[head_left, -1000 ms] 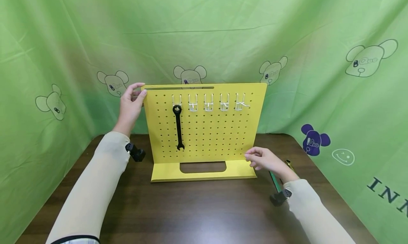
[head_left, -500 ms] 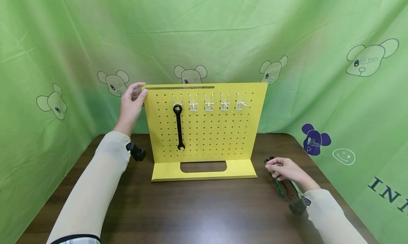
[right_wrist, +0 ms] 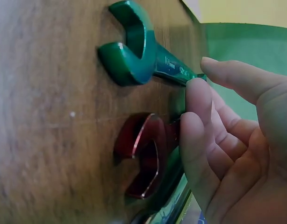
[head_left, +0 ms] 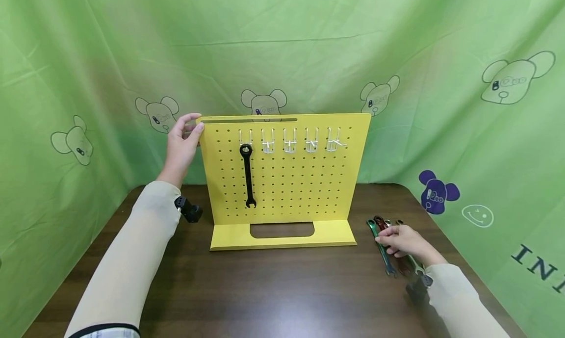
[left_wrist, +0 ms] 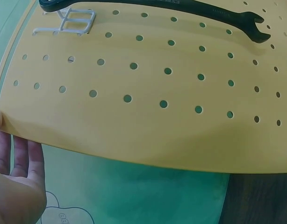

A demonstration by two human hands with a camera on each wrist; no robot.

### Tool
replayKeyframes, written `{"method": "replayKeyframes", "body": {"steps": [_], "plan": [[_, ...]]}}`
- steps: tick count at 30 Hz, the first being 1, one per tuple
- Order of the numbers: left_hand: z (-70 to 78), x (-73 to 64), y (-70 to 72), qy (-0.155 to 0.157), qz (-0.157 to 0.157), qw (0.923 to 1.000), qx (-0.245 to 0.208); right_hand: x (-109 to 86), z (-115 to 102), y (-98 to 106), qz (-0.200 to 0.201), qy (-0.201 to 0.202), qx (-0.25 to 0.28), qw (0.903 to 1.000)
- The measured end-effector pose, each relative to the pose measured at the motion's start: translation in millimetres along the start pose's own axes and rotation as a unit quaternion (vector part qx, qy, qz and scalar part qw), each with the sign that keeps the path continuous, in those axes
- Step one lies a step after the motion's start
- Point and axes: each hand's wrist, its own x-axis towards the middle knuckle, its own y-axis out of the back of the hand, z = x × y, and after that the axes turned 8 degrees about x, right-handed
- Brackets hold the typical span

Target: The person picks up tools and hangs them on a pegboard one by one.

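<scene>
My left hand [head_left: 182, 141] holds the top left corner of a yellow pegboard [head_left: 282, 195], thumb in front and fingers behind. A black combination wrench [head_left: 248, 176] hangs by its ring end from the leftmost white hook; the left wrist view shows its open end [left_wrist: 251, 25]. At the right, my right hand [head_left: 403, 242] is low over several wrenches on the table. Its thumb and index fingertip are at either side of the green wrench's shank [right_wrist: 174, 69], not closed together. The red wrench [right_wrist: 150, 156] lies alongside, its shank partly hidden by the fingers.
More white wire hooks [head_left: 289, 144] line the board's upper row, bearing nothing. Silver-coloured wrenches [head_left: 416, 265] lie beside the red one, partly under my right hand. The brown wooden table [head_left: 265, 294] meets a green cloth [head_left: 309, 48] at back and sides.
My right hand has moved right and down, from the board's lower right corner to the wrenches, uncovering the green and red ones. The left hand has stayed on the board.
</scene>
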Motion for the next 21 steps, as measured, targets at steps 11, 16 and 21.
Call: {"method": "replayKeyframes", "body": {"steps": [11,16,21], "plan": [[1.6,0.3,-0.9,0.002,0.003,1.0000,-0.002,0.3,-5.5,-3.8,0.029,-0.012,-0.039,0.9988],[1.8,-0.4,-1.1,0.004,0.002,1.0000,0.000,2.2,-2.9,-6.8,0.049,-0.017,-0.049,0.9974],[1.7,-0.9,-1.1,0.004,0.002,1.0000,0.001,2.5,-1.8,-9.9,0.067,-0.010,-0.068,0.9954]]}}
